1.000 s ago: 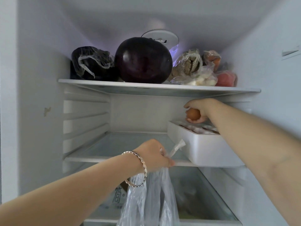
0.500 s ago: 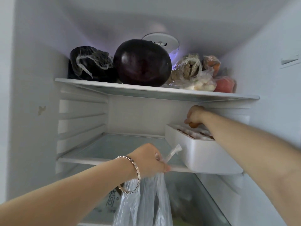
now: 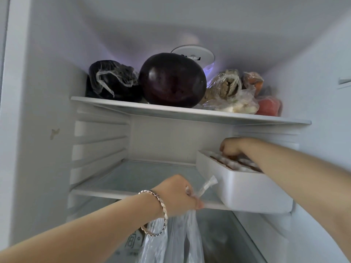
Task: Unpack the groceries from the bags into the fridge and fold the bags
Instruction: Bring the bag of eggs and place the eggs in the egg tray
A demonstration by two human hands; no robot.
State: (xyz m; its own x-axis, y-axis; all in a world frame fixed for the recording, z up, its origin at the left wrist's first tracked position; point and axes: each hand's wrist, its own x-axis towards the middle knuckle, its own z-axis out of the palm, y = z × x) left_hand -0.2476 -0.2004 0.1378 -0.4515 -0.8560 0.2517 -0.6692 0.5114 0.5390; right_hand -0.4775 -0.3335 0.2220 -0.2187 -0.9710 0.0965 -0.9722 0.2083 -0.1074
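left hand [image 3: 178, 196] grips a limp, crinkled clear bag [image 3: 189, 236]; right hand [image 3: 230, 147] fingers curled in the egg tray [image 3: 247, 188], hold unclear

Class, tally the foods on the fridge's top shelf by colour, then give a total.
Dark purple: 2, the wrapped vegetable and the bare eggplant
Brownish: 1, bagged bundle
Orange: 1, bagged item
Whitish: 1, bagged pieces
Red: 1, round fruit
Total: 6
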